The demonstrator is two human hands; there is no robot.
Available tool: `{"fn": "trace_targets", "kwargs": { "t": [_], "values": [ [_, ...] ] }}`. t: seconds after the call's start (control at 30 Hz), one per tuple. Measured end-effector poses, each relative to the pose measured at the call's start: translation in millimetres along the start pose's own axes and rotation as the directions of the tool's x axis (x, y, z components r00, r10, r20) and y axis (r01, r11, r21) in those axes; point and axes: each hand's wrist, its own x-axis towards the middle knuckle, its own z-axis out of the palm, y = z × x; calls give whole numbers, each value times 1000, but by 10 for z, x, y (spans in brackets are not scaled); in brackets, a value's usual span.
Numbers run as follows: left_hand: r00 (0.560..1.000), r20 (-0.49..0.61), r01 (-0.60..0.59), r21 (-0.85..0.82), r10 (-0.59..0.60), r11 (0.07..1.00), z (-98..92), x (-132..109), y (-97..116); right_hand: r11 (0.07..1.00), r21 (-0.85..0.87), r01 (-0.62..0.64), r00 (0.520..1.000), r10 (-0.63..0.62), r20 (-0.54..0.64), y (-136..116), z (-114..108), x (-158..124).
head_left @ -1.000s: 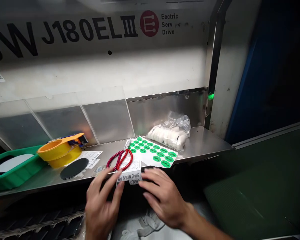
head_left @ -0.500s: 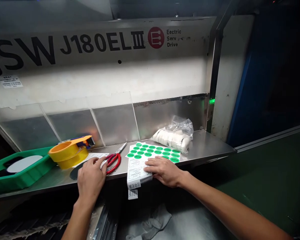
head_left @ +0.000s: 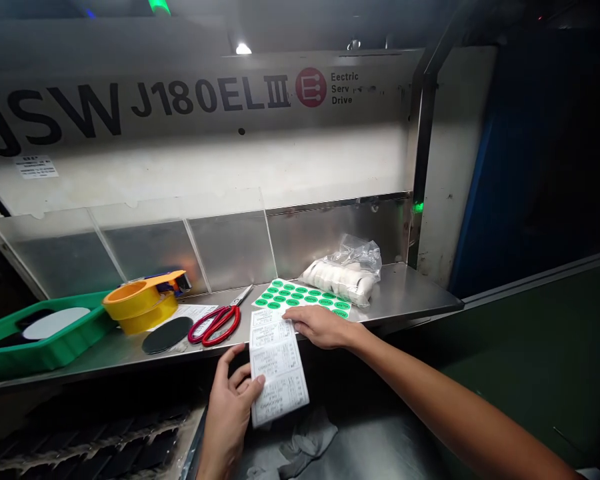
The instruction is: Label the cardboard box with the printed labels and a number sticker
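A strip of white printed labels (head_left: 279, 373) hangs over the shelf's front edge, tilted toward me. My left hand (head_left: 233, 403) grips its left edge, thumb on the printed face and the other fingers bent at the side, partly hidden. At the strip's top right corner, my right hand (head_left: 320, 325) pinches the paper between thumb and fingers. Behind that hand lies a sheet of green oval RoHS stickers (head_left: 300, 295), its front edge partly covered. Red-handled scissors (head_left: 221, 324) rest to the left of the strip, blades slightly apart.
On the metal shelf (head_left: 405, 283) stand a green tray (head_left: 55, 353), a yellow tape dispenser (head_left: 143, 310), a dark round disc (head_left: 167, 335) and a clear bag of white rolls (head_left: 343, 277). Clear upright panels (head_left: 230, 247) line the back. A grey cloth (head_left: 310, 437) lies below.
My left hand has left the scissors area, moved right and down, and taken hold of the label strip. The strip now hangs further out toward me; my right hand stays at its top.
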Motion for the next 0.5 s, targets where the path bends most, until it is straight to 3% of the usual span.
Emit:
{"fn": "trace_targets", "kwargs": {
  "t": [0.2, 0.37, 0.5],
  "values": [
    [993, 91, 79, -85, -72, 993, -232, -294, -137, 998, -57, -42, 995, 37, -89, -92, 124, 27],
    [992, 28, 125, -37, -124, 991, -316, -254, -149, 983, -97, -155, 976, 137, -169, -140, 66, -162],
    [985, 34, 169, -49, -168, 984, -294, -184, -101, 986, -78, -145, 975, 129, -179, -88, 52, -289]
  ]
}}
